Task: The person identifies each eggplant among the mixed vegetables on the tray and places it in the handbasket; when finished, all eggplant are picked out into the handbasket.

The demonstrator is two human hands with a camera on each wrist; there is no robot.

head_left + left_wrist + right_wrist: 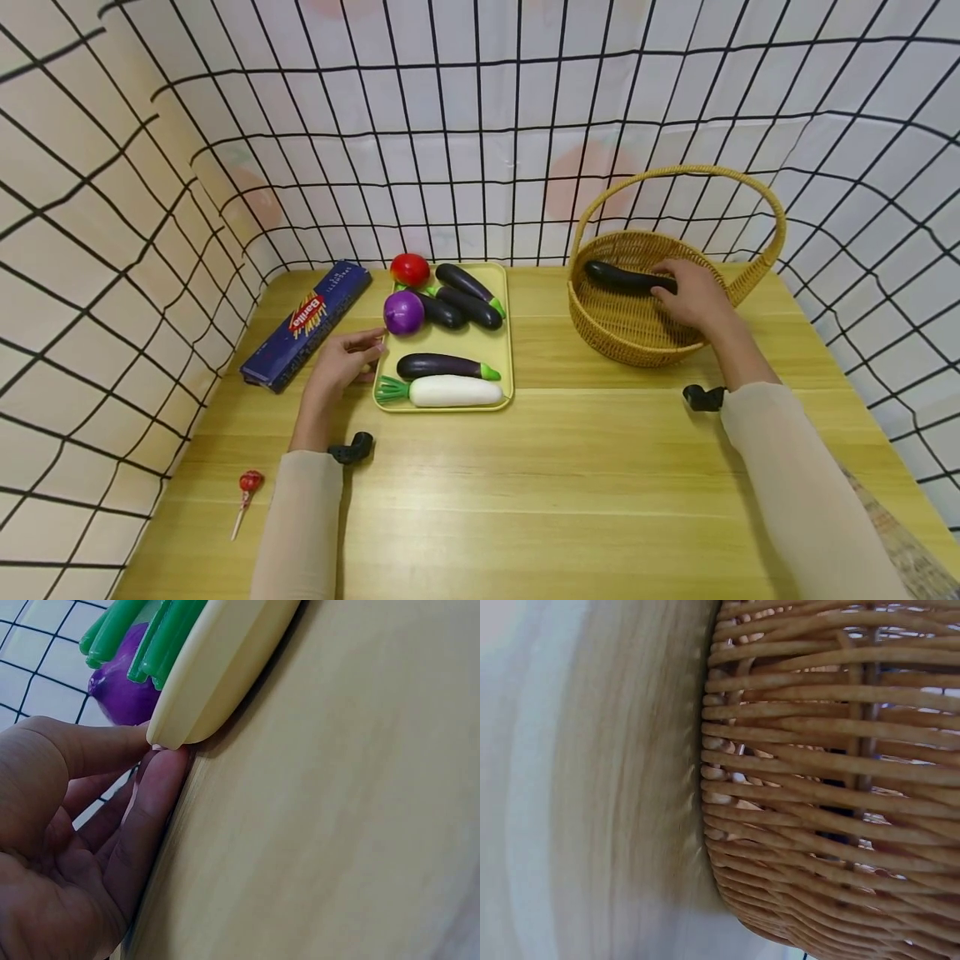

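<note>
My left hand (342, 364) pinches the left rim of a yellow tray (450, 341), and the left wrist view shows the fingertips at the tray's edge. On the tray lie several dark eggplants (442, 365), a white radish (456, 391) with green stalks, a purple onion (403, 312) and, at the back left corner, a red tomato (409, 270). Inside a wicker basket (645, 354), my right hand (693, 293) grips one end of another eggplant (621, 277). The right wrist view has only the basket's woven side, which hides that hand.
Left of the tray lies a blue spaghetti box (307, 325). A red lollipop (251, 481) is near the left front of the wooden table (540, 483). The basket's tall handle (682, 170) arches above it. White grid-patterned cloth encloses the back and sides.
</note>
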